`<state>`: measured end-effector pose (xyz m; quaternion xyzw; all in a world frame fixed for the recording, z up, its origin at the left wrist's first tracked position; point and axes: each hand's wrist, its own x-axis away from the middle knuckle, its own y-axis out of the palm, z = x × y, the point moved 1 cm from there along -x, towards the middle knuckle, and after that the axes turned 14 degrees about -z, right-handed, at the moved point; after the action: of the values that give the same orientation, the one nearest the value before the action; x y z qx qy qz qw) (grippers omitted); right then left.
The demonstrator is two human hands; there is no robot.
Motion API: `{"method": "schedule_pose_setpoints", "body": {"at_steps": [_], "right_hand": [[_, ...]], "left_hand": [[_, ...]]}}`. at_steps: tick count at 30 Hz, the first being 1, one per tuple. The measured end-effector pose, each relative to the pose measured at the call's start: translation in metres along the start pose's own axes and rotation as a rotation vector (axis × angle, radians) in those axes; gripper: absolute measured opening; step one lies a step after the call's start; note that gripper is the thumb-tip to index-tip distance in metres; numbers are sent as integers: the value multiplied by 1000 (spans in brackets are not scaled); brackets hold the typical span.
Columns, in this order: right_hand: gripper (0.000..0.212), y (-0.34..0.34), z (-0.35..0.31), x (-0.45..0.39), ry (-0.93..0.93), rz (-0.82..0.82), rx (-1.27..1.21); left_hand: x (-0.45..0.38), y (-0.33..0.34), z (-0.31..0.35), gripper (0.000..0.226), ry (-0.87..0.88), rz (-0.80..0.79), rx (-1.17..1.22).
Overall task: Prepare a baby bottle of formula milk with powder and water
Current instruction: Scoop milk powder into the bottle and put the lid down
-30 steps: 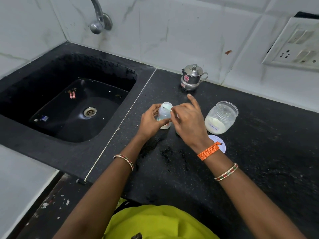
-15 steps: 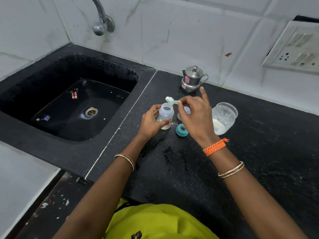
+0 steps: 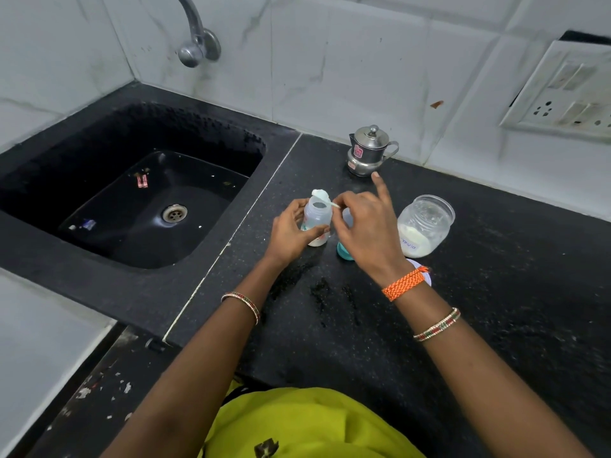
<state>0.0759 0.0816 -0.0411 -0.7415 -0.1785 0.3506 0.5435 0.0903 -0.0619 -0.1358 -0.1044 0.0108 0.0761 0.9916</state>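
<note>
The small clear baby bottle [image 3: 316,223] stands upright and uncapped on the black counter [image 3: 496,325], just right of the seam beside the sink [image 3: 139,206]. The left hand [image 3: 291,231] grips it from the left and near side, fingers curled round its body, thumb across the front.

The right hand [image 3: 367,226] pinches the handle of a pale scoop [image 3: 322,196], whose bowl sits over the bottle's open mouth at its far rim; its index finger points up and away, the other fingers curled. This hand covers much of what lies just right of the bottle: a teal ring [image 3: 343,251] shows only at its near-left edge, and a pale clear piece [image 3: 346,217] peeks out behind the thumb, too hidden to identify.

Right of the hand stands an open glass jar [image 3: 425,226], tilted toward the camera, with white powder in its lower part. Its white lid [image 3: 426,278] lies on the counter nearer in, partly under the right wrist with its orange band.

Far behind, against the tiled wall, stands a small steel pot [image 3: 368,150] with a knobbed lid. A tap [image 3: 195,34] hangs over the sink, and a switch panel [image 3: 562,90] sits on the wall at far right.
</note>
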Motion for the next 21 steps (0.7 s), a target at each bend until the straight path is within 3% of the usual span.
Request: {"method": "schedule_pose_setpoints", "body": {"at_steps": [5, 10, 14, 16, 18, 21], "right_hand": [[11, -9, 5, 5, 107, -25, -125], [7, -23, 15, 8, 324, 41, -522], [8, -35, 36, 13, 535, 110, -842], [8, -45, 58, 19, 613, 201, -967], [6, -59, 82, 26, 650, 310, -977], [8, -85, 116, 42, 680, 370, -750]], "left_hand": [[2, -1, 4, 59, -1, -35, -31], [6, 1, 12, 65, -32, -56, -77], [10, -4, 19, 108, -102, -175, -93], [12, -6, 29, 118, -70, -209, -135], [16, -5, 47, 111, 41, -143, -170], [18, 12, 83, 84, 290, -30, -185]]}}
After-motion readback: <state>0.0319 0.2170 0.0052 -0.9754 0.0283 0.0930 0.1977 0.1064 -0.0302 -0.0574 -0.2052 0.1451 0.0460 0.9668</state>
